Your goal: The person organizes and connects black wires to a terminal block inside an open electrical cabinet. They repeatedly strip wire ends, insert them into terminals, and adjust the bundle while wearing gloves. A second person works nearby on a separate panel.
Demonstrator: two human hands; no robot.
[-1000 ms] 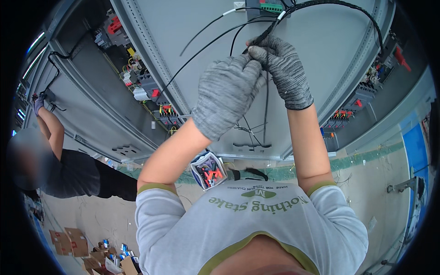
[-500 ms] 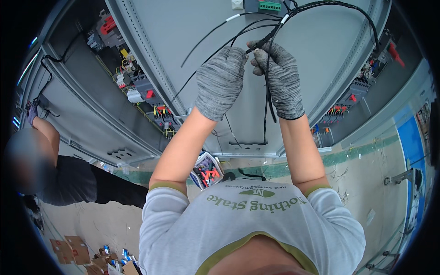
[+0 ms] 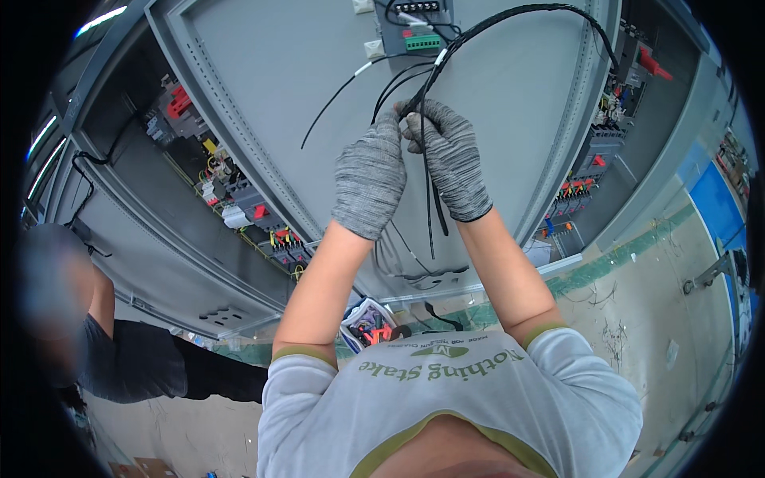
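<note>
Holding the black wire bundle (image 3: 466,37) before the grey panel (image 3: 319,56), near the green terminal block (image 3: 422,42), we pinch it in the gloved right hand (image 3: 451,163), apparently to gather the strands where they fan out. We curl the gloved left hand (image 3: 370,182) just beside this grip, probably for support, but cannot tell what its hidden fingertips grasp; loose leads (image 3: 441,217) hang below, seemingly clear of the fingers.

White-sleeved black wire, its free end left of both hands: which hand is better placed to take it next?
Probably the left hand: it is nearer the free end of the white-sleeved black wire. The right hand, at the black cable bundle, would likely cross the left.
</note>
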